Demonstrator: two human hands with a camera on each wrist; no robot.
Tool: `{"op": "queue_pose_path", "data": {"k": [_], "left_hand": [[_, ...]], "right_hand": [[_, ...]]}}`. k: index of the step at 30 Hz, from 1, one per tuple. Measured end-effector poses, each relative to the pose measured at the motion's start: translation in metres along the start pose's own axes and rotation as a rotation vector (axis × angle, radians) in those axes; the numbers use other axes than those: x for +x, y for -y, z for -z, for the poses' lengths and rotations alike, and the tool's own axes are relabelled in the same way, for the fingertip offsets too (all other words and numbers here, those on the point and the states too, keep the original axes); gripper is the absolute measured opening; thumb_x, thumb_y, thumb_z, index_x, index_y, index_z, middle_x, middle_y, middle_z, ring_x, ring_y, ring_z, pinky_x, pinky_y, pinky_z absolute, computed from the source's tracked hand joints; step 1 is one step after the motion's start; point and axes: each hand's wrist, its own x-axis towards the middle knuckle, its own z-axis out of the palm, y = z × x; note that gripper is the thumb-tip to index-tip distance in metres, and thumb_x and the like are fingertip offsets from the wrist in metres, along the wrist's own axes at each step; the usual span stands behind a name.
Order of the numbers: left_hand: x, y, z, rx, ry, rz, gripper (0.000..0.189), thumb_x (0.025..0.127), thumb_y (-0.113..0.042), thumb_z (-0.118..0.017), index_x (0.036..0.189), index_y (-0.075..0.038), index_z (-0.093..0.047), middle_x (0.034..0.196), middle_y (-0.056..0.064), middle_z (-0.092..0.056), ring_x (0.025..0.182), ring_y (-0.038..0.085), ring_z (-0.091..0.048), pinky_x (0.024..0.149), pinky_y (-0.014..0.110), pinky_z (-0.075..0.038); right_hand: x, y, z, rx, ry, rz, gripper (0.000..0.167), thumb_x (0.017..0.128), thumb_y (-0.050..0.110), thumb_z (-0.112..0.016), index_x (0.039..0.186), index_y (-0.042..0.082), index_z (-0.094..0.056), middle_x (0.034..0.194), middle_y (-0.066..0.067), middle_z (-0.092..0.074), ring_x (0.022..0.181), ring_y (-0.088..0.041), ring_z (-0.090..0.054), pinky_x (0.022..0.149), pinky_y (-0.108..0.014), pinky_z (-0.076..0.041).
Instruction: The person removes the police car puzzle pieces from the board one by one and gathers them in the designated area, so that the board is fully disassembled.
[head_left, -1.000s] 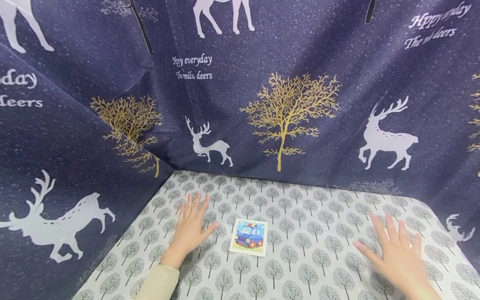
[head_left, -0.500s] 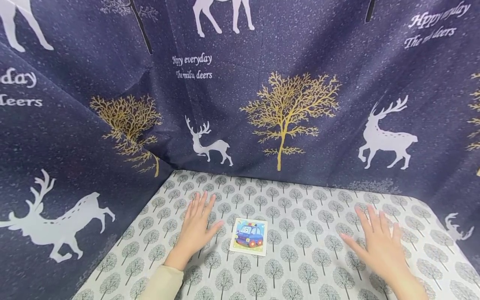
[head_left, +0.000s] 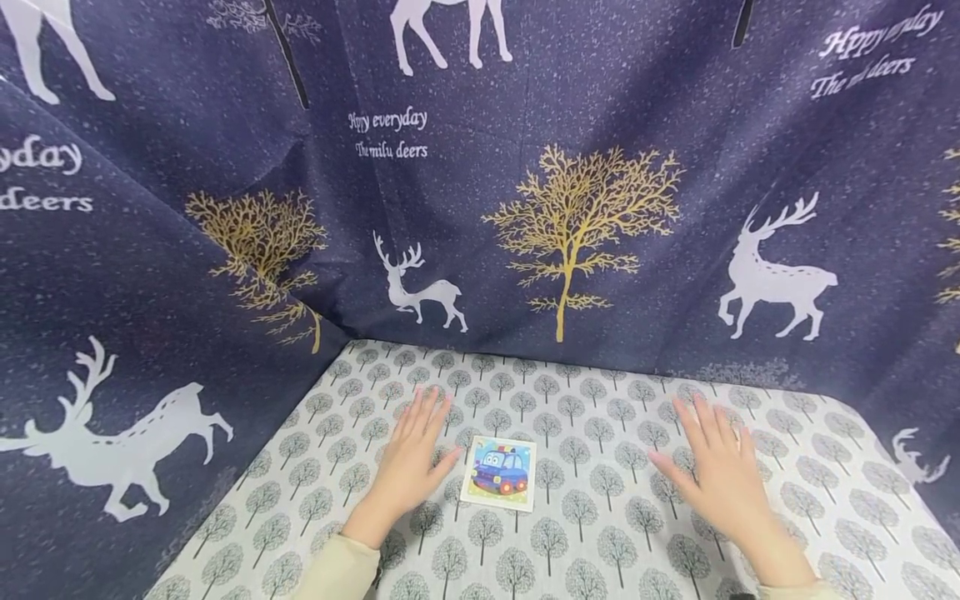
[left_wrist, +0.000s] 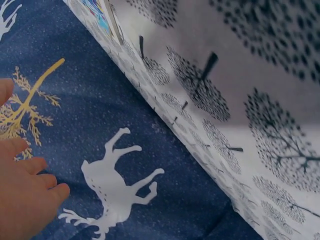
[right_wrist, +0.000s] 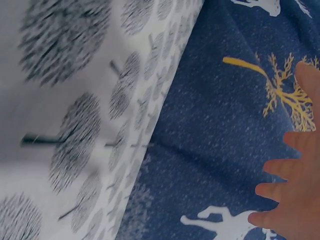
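Blue-car picture tile [head_left: 498, 474] lies flat, well in from the far edge of the desk [head_left: 588, 554], nearer its left edge. Left hand [head_left: 408, 468] and right hand [head_left: 723, 485]: each grip spread, holding nothing. Judged risk: one-sided contact from either hand could skid the tile sideways.

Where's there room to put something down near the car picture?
There's a wide bare patch of tree-print cloth between the car picture and the right hand, and more behind the picture, up to the dark curtain. It's tightest between the picture and the left hand.
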Motion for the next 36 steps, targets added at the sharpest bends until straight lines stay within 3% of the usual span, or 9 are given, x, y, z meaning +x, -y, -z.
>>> {"op": "queue_pose_path", "data": {"k": [9, 14, 24, 36], "left_hand": [[-0.002, -0.01, -0.01, -0.015, 0.055, -0.058, 0.073, 0.093, -0.038, -0.061, 0.151, -0.008, -0.028, 0.159, 0.013, -0.017, 0.146, 0.032, -0.013, 0.116, 0.049, -0.016], [-0.006, -0.016, -0.014, -0.008, 0.09, -0.086, 0.075, 0.092, -0.039, -0.062, 0.151, -0.006, -0.029, 0.158, 0.016, -0.021, 0.144, 0.036, -0.02, 0.115, 0.049, -0.019], [-0.009, -0.029, -0.023, -0.042, 0.154, -0.09, 0.074, 0.092, -0.04, -0.061, 0.15, -0.004, -0.031, 0.157, 0.017, -0.021, 0.144, 0.039, -0.017, 0.114, 0.052, -0.02], [-0.015, -0.037, -0.033, -0.028, 0.338, -0.118, 0.079, 0.094, -0.047, -0.054, 0.152, -0.005, -0.022, 0.157, 0.017, -0.019, 0.143, 0.038, -0.019, 0.113, 0.052, -0.024]], "right_hand": [[0.023, 0.026, -0.011, 0.074, 0.004, 0.056, 0.077, 0.093, 0.042, -0.058, 0.153, 0.008, -0.023, 0.154, -0.027, -0.021, 0.14, -0.049, -0.015, 0.114, -0.06, 0.004], [0.035, 0.037, -0.019, 0.119, 0.005, 0.084, 0.073, 0.094, 0.039, -0.058, 0.151, 0.005, -0.027, 0.152, -0.027, -0.025, 0.138, -0.05, -0.021, 0.113, -0.064, -0.007], [0.052, 0.055, -0.033, 0.167, 0.045, 0.087, 0.072, 0.095, 0.04, -0.056, 0.153, 0.01, -0.025, 0.155, -0.02, -0.024, 0.138, -0.048, -0.023, 0.109, -0.067, -0.015], [0.072, 0.07, -0.049, 0.262, 0.042, 0.126, 0.067, 0.097, 0.036, -0.055, 0.151, 0.008, -0.028, 0.154, -0.016, -0.029, 0.139, -0.039, -0.029, 0.111, -0.062, -0.021]]}}
